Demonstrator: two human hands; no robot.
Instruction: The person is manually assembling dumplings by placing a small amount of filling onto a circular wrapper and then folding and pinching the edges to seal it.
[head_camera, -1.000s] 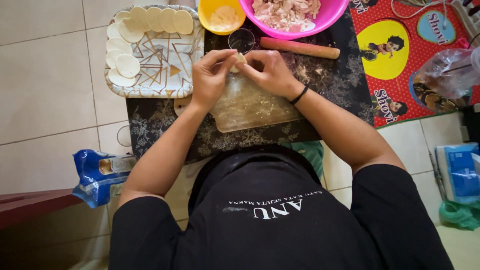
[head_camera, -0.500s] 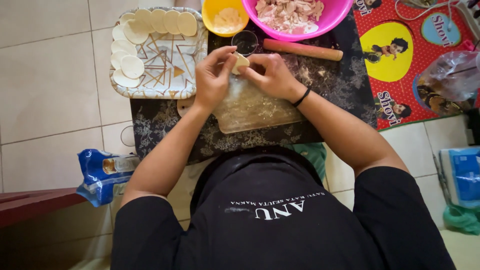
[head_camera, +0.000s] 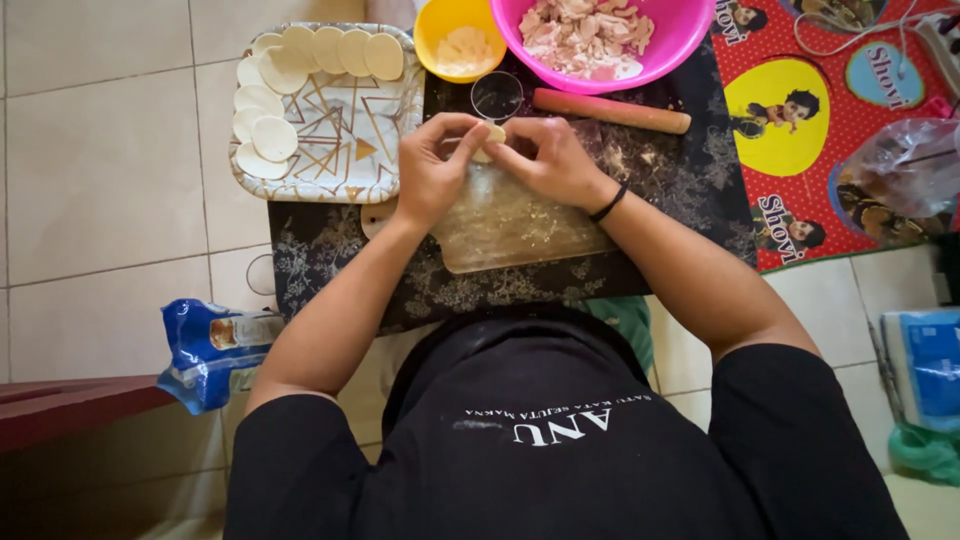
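Two hands pinching one small dough piece (head_camera: 490, 135) above a floured wooden board (head_camera: 520, 225), left hand (head_camera: 432, 165) and right hand (head_camera: 552, 160) fingertips closed on it, pink bowl (head_camera: 690, 40) beyond the board, round wrappers (head_camera: 275, 138) on a patterned tray (head_camera: 345, 165) left of the board.

This is a home, with food being prepared on the floor rather than in a fitted kitchen. The pale tiled floor (head_camera: 110, 150) is spread with a dark flower-patterned mat (head_camera: 690, 200) and a red children's cartoon mat (head_camera: 820, 110), and on them sit a wooden board (head_camera: 520, 230), a rolling pin (head_camera: 610, 110), a pink bowl (head_camera: 690, 40) of chopped meat, a yellow bowl (head_camera: 440, 30) and a patterned tray (head_camera: 350, 140) lined with round dough discs (head_camera: 273, 138). A blue plastic packet (head_camera: 200, 350) lies on the tiles nearby.
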